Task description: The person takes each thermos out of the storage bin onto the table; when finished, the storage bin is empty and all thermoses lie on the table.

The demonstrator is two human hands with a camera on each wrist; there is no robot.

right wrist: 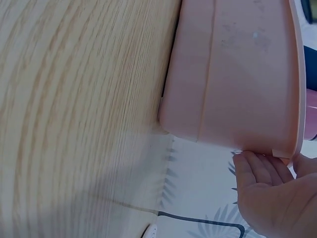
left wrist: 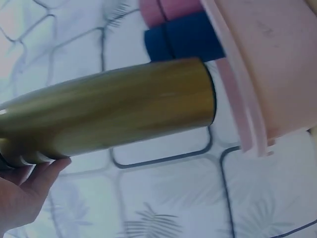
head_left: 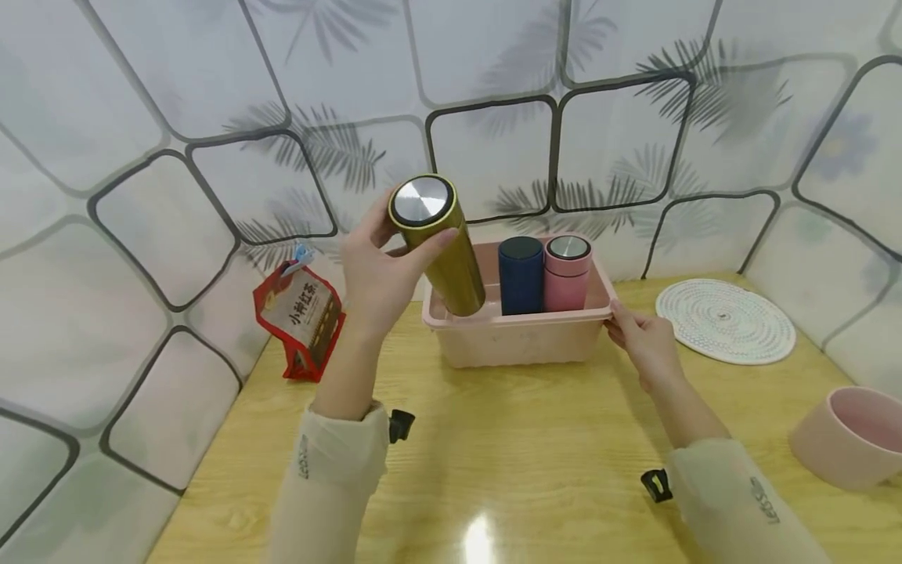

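Note:
My left hand (head_left: 384,274) grips a gold thermos flask (head_left: 458,266) near its silver-topped lid, holding it tilted over the left end of a pink plastic bin (head_left: 521,341). In the left wrist view the flask's base (left wrist: 205,94) points toward the bin's rim and is above it. My right hand (head_left: 644,345) holds the bin's right end, thumb on the rim and fingers curled under it, as the right wrist view shows. Inside the bin a dark blue flask (head_left: 521,278) stands upright beside a pink flask (head_left: 568,274) with a silver lid.
A red and white tea bag (head_left: 299,313) with a blue clip stands on the wooden table (head_left: 493,446) at the left. To the right lie a round woven mat (head_left: 726,321) and a pink pot (head_left: 838,439). A patterned cloth wall (head_left: 493,63) closes off the back and sides.

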